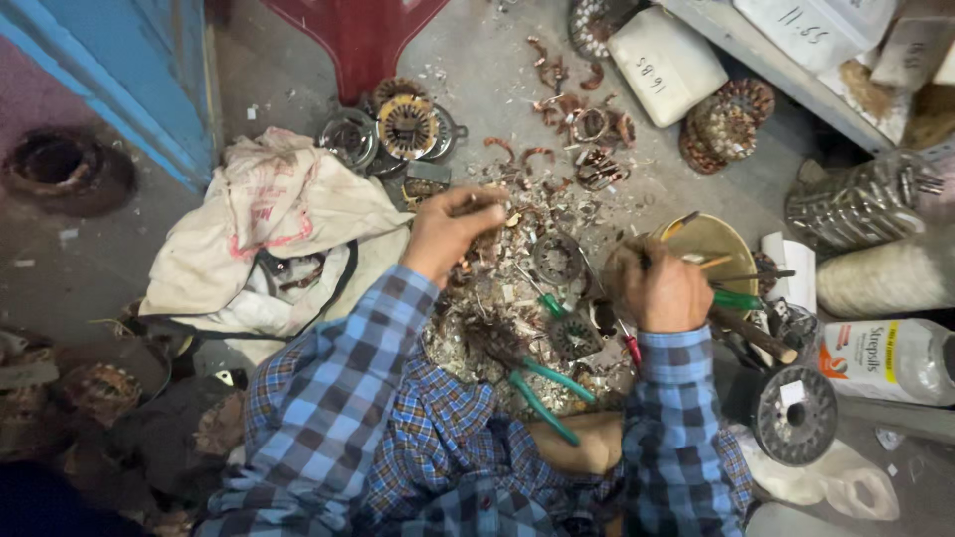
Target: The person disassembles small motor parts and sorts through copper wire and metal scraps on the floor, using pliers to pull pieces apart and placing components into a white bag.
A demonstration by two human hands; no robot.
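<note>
The left hand [448, 231] has its fingers [484, 202] pinched together on copper scraps [494, 239] in the floor pile. The right hand [662, 288], to the right, is clamped on thin tools [741, 276] pointing rightward beside a yellow bowl [714, 239]. Green-handled pliers [547, 393] lie between the forearms.

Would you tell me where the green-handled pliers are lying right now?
In the head view, the green-handled pliers lie low in the centre on the scrap pile, between the person's forearms.
</note>
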